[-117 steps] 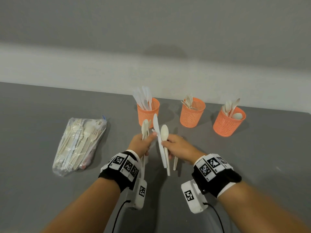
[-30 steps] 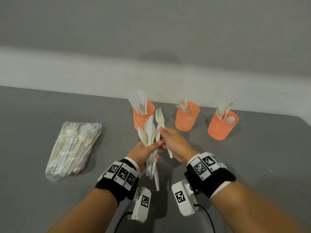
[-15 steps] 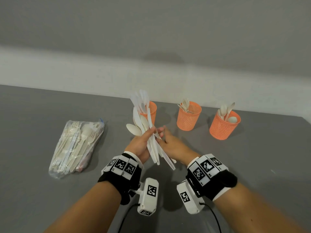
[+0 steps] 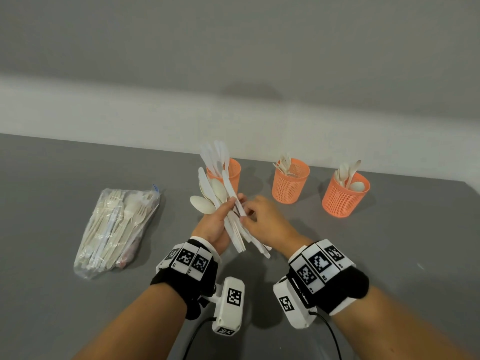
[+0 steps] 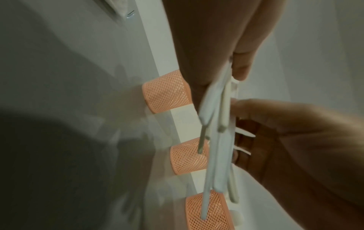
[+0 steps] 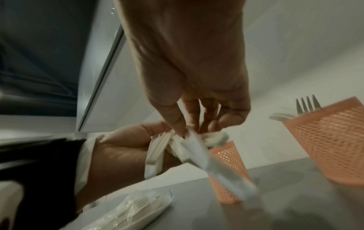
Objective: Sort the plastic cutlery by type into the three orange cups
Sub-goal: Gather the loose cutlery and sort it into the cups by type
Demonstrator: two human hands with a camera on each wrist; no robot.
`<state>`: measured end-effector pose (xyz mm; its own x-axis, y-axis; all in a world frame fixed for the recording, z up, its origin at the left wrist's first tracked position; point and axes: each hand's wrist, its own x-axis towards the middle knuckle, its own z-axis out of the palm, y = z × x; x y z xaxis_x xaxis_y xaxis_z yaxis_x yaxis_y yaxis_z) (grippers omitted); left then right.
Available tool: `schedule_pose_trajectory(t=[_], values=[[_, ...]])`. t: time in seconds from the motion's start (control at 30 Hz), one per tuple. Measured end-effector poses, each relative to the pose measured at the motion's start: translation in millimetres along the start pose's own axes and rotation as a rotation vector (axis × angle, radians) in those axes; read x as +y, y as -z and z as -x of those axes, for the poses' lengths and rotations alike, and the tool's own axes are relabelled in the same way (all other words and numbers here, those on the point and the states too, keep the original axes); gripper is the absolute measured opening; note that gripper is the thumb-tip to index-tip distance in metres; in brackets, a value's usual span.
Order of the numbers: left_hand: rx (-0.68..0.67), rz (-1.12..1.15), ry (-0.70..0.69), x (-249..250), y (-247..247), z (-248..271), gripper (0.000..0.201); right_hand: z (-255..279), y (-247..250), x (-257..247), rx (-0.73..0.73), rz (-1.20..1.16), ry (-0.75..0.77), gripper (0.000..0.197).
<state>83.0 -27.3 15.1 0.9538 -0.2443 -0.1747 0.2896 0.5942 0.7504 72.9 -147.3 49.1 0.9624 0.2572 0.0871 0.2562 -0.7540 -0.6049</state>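
grey table (image 4: 389, 255): left hand (image 4: 213, 224) grips cutlery bundle (image 4: 220, 201) (fanned); right hand (image 4: 265, 222) pinches one piece.

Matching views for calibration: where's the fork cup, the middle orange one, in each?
Head: fork cup right of centre, middle of three.
Left wrist: fork cup lower centre, middle of the column.
Right wrist: fork cup at right edge, tines showing.
Shared landmark: cutlery bundle in the left hand.
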Motion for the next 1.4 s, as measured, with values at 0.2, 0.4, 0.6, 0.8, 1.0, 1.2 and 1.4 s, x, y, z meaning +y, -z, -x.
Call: schedule_pose_trajectory(t=[0.2, 0.4, 0.6, 0.8, 1.0, 1.2, 1.4], values=[[0.003, -0.028, -0.037, 12.9, 7.7, -8.5, 0.024, 4.3, 5.3, 8.2, 0.121, -0.067, -0.086, 0.015], [0.084, 0.024, -0.093, 17.1, 10.0, -10.9, 0.020, 15.3, 4.3, 13.9, 0.056, -0.241, -0.045, 0.016], [0.102, 0.063, -0.091, 20.3, 7.5, -14.8, 0.020, 18.4, 9.2, 19.4, -0.173, -0.457, -0.136, 0.021], [0.238, 0.194, -0.126, 31.8, 13.6, -17.2, 0.016, 23.0, 22.7, 41.6, -0.317, -0.514, -0.184, 0.010], [0.177, 0.196, -0.122, 23.3, 8.7, -20.4, 0.017, 15.1, 6.9, 29.6, -0.403, -0.631, -0.205, 0.011], [0.311, 0.101, -0.210, 26.6, 21.3, -18.5, 0.012, 15.6, 23.0, 55.5, -0.549, -0.370, -0.264, 0.019], [0.330, -0.128, -0.228, 23.4, 20.8, -13.0, 0.021, 5.1, 59.3, 50.5, -0.110, -0.250, -0.223, 0.010]])
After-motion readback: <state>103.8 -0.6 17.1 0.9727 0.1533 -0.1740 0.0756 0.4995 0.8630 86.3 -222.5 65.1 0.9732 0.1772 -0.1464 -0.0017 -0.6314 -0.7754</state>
